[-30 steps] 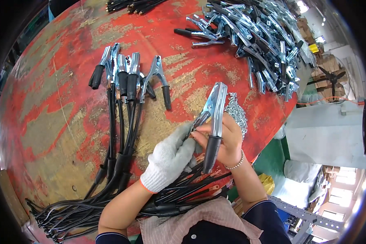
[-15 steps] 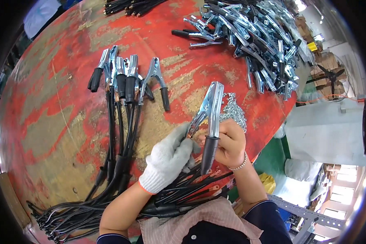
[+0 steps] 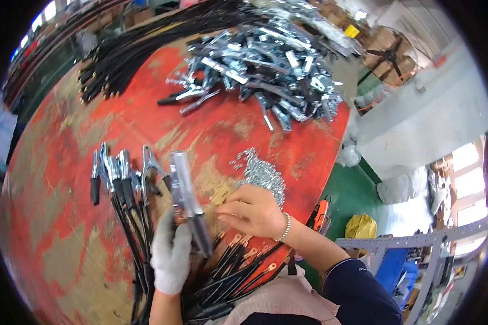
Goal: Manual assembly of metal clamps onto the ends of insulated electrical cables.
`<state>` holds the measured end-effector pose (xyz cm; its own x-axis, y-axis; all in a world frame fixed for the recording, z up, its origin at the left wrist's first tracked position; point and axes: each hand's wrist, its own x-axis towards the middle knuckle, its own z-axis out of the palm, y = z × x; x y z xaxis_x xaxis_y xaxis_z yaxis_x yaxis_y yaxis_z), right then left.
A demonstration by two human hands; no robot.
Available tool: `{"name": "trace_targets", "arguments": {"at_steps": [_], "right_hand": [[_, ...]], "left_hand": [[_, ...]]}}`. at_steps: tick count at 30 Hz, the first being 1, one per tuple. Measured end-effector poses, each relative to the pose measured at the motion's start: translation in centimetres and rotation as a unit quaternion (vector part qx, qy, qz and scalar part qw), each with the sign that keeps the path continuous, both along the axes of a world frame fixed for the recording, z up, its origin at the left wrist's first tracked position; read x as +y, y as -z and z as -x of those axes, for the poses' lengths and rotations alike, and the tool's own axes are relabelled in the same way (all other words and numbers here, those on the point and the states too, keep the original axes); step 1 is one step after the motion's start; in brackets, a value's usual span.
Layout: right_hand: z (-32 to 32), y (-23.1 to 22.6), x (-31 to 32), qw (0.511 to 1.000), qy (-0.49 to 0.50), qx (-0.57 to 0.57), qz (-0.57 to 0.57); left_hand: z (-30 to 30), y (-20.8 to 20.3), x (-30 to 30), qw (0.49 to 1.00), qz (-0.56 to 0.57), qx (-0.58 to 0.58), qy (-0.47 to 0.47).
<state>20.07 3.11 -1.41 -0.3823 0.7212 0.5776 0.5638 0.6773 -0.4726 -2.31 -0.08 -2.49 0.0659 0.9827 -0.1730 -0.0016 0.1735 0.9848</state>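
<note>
My left hand (image 3: 171, 254), in a white knit glove, is closed around the lower end of a silver battery clamp (image 3: 183, 176) with black handle sleeves. The clamp stands upright and is blurred; copper shows just above the gloved fingers. To its right, apart from it, my bare right hand (image 3: 255, 210) has thumb and fingers drawn together; whatever they pinch is too small to make out. Just beyond that hand lies a heap of small shiny metal fasteners (image 3: 263, 176). Black cables (image 3: 230, 268) with copper ring lugs lie below both hands.
Several clamps fitted on cables (image 3: 122, 176) lie at left on the worn red table (image 3: 92, 141). A large pile of loose clamps (image 3: 260, 70) covers the far side, beside a bundle of black cables (image 3: 114, 67). An orange-handled tool (image 3: 321, 214) is at the right edge.
The view has shifted, showing more of the table's far side. My right hand has come away from the clamp, while my left hand still holds it, now farther left.
</note>
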Motion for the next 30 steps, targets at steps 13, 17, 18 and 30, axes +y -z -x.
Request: {"name": "trace_targets", "arguments": {"at_steps": [13, 17, 18, 30], "right_hand": [[-16.9, 1.7, 6.5, 0.939, 0.331, -0.089, 0.031], [-18.1, 0.5, 7.8, 0.940, 0.323, -0.106, 0.022], [-18.1, 0.8, 9.2, 0.942, 0.317, -0.104, -0.021], [-24.6, -3.3, 22.0, 0.857, 0.510, 0.038, 0.063]], "left_hand": [[4.1, 1.1, 3.9, 0.639, -0.064, 0.766, 0.031], [4.5, 0.8, 4.4, 0.635, -0.055, 0.771, -0.007], [5.2, 1.2, 4.0, 0.628, -0.057, 0.776, -0.011], [2.9, -2.1, -4.0, 0.699, -0.210, 0.683, -0.022]]}}
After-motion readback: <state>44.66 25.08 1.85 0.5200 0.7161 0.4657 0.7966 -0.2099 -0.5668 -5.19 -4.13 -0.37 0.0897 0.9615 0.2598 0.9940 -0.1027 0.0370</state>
